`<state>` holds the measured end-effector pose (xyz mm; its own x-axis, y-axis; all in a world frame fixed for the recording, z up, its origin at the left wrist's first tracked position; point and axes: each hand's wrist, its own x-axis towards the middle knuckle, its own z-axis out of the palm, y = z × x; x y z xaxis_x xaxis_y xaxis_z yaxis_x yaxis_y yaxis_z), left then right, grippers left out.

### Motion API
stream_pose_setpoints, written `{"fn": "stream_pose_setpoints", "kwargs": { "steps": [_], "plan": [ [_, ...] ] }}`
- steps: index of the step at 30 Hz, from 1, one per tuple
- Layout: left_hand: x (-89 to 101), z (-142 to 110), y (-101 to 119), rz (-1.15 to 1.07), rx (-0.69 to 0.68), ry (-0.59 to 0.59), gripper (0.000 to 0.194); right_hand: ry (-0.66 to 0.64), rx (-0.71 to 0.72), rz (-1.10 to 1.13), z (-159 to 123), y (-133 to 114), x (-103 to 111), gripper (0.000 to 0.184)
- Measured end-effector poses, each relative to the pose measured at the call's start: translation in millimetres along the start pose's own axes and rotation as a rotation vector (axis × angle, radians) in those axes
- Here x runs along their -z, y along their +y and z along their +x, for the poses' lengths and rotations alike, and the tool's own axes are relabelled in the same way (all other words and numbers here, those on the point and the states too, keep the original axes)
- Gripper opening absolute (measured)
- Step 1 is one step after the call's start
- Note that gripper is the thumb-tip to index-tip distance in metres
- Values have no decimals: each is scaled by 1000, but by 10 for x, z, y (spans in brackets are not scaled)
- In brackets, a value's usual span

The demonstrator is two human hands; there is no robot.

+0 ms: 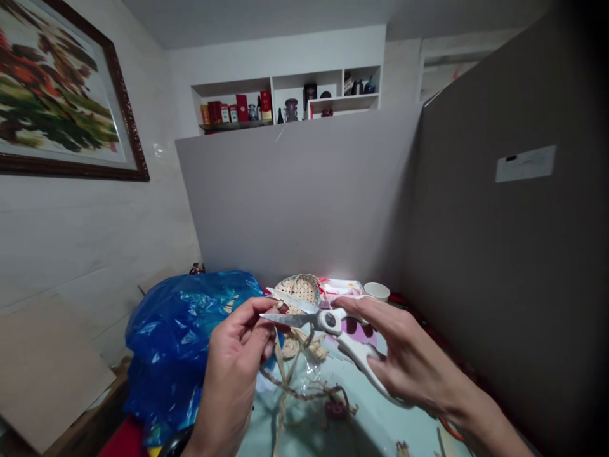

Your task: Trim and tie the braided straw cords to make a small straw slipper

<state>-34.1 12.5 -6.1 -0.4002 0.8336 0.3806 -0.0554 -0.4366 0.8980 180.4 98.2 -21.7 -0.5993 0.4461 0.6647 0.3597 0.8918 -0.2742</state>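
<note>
White-handled scissors (330, 322) are in my right hand (404, 355), their blades parted and pointing left. My left hand (238, 362) pinches the end of a pale braided straw strand (280, 306), which lies between the two blades. More of the plaited cord (304, 395) hangs and curls below my fingers, over the pale table. Loose straw pieces (316, 349) show behind it. A small dark reddish object (335, 408) sits under the cord; its kind is unclear.
A large blue plastic bag (176, 343) bulges at the left. Behind my hands are a woven basket (304, 289), a red-and-white package (343, 287) and a white bowl (377, 291). Grey panels (304, 203) close off the back and right. An orange-handled tool (450, 429) lies at the lower right.
</note>
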Motion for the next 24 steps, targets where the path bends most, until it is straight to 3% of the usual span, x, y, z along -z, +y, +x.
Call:
{"fn": "stream_pose_setpoints", "kwargs": {
  "steps": [9,16,24],
  "plan": [
    [17,-17,-8,118,-95,68,13,98,92,-176,46,-37,93,68],
    [-29,13,21,70,-25,40,12,208,202,-290,39,51,80,65],
    [14,-9,33,93,-42,36,5,224,268,-346,43,21,154,65]
  ]
}}
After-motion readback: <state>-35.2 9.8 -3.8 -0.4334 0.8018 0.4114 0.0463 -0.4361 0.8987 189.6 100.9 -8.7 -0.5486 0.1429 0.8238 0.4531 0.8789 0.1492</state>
